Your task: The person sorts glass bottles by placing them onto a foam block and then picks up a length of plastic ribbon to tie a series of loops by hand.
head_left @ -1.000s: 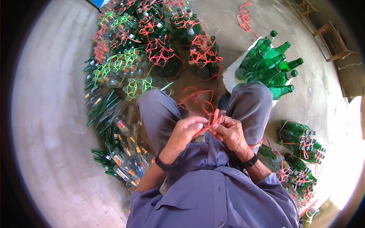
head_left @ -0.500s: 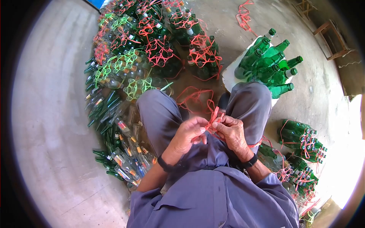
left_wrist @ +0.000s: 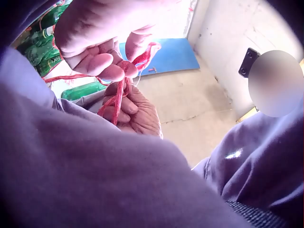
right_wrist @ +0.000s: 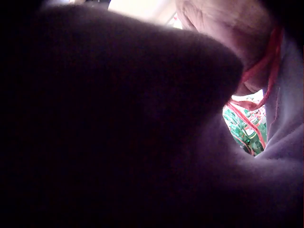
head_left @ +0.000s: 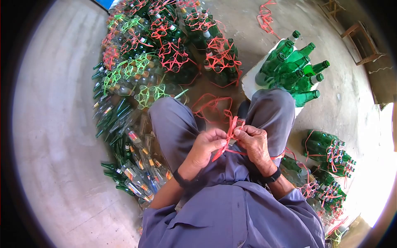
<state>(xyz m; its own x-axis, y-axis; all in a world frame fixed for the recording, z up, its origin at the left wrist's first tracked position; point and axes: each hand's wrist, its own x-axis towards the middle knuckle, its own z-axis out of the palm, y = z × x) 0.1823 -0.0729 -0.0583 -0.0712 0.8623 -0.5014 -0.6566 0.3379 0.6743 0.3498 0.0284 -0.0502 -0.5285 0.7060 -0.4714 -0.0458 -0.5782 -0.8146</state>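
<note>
Between the person's knees in the head view, both hands work on a knotted length of flat red plastic strap (head_left: pixel 232 125). The left hand (head_left: pixel 206 145) pinches the strap between thumb and fingers, and a short folded tail hangs below them. Close beside it, the right hand (head_left: pixel 253 142) pinches the upper part near the knot. The left wrist view shows the fingers of both hands meeting round the twisted red strap (left_wrist: pixel 117 105). Dark cloth fills most of the right wrist view, with part of a hand (right_wrist: pixel 228 28) and a strap loop (right_wrist: pixel 273 61) at its right.
Green bottles (head_left: pixel 289 66) stand on a white support beyond the right knee. Many bottles netted with red and green strap (head_left: pixel 173 56) crowd the left and far side. Tied bottle bundles (head_left: pixel 324 151) lie at right. Loose red strap (head_left: pixel 266 18) lies on the floor.
The left fingers came off the strap's tail half a second ago and now pinch it again, the tail pointing down. The right hand has shifted slightly, still pinching the strap.
</note>
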